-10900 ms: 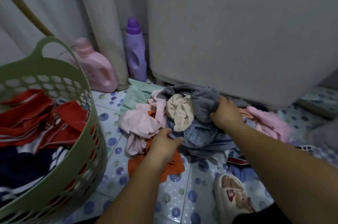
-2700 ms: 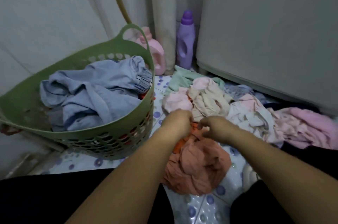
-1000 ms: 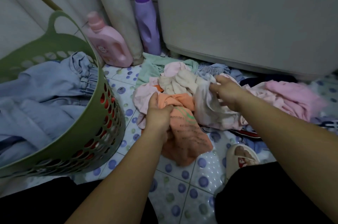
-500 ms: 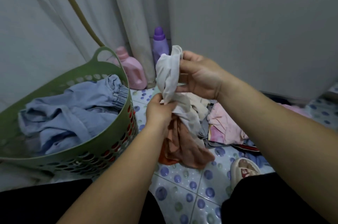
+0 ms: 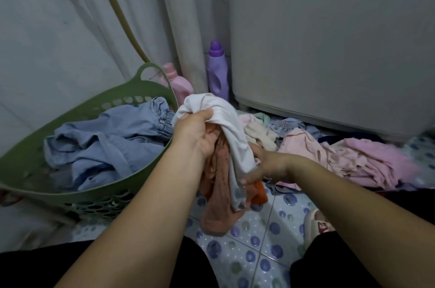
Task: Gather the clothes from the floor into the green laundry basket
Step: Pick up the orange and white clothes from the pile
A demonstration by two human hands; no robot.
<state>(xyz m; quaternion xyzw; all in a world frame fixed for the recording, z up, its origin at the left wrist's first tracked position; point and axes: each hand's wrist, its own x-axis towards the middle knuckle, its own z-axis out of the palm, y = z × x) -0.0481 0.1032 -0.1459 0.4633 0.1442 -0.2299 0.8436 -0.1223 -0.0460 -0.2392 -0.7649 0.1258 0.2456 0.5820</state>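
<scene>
My left hand grips a bundle held above the floor: a white garment on top and an orange garment hanging under it. My right hand holds the lower part of the white garment from the right. The green laundry basket stands just left of the bundle, with blue denim clothes inside. A pile of pink and cream clothes lies on the tiled floor to the right.
A grey washing machine rises at the back right. A pink bottle and a purple bottle stand by the curtain behind the basket. A slipper is on the floor near my right knee. Hoses hang along the wall.
My left hand has risen to the top of the white garment and my right hand has dropped to its lower part. The bundle has shifted slightly toward the basket.
</scene>
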